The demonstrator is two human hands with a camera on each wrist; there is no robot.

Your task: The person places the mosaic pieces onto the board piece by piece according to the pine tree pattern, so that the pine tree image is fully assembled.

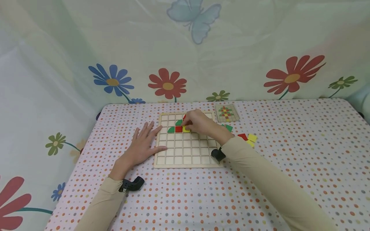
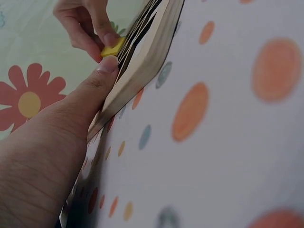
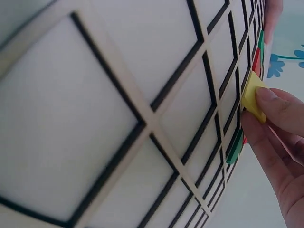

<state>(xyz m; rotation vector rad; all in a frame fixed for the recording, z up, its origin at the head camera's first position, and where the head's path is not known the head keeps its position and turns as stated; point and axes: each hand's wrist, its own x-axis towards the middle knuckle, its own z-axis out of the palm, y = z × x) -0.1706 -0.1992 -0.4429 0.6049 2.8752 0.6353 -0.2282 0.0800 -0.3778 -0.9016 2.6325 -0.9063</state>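
A wooden grid board [image 1: 188,151] lies on the spotted table. My right hand [image 1: 199,122] pinches a yellow square tile [image 3: 253,97] between thumb and fingertips, tilted against the grid in the right wrist view. To its left in the head view sit a red square tile [image 1: 178,129] and a curved green tile [image 1: 171,129]. Another green tile [image 1: 179,122] lies one row farther back. A bit of red shows behind my right hand, mostly hidden. My left hand [image 1: 140,146] spreads its fingers along the board's left edge, thumb resting on the rim.
A small card [image 1: 227,113] with a coloured tree-shaped pattern lies beyond the board's right corner. Right of the board are loose tiles: green [image 1: 229,128], red [image 1: 243,137] and yellow [image 1: 252,138]. The right forearm partly covers that side. A flowered cloth hangs behind the table.
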